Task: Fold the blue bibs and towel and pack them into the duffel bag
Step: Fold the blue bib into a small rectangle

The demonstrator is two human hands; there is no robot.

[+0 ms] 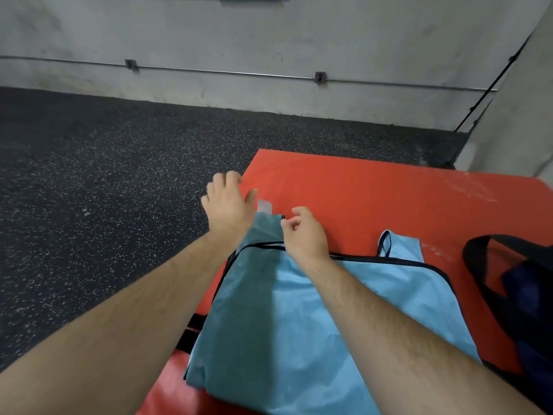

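The folded teal terry towel [248, 295] lies on light-blue, black-trimmed fabric bibs [374, 283] on a red padded mat [359, 187]. The towel's pale label [264, 205] is unreadable. The dark duffel bag [523, 295] sits to the right. The left hand [229, 205] is spread flat. The right hand [305, 232] is curled at the towel's corner, and whether it grips is unclear.

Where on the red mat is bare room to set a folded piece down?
The far stretch of the red padded mat, beyond the light blue black-trimmed bib, is bare. Crowded: the near half, under the bib and teal towel, and the right edge, taken by the dark duffel bag.
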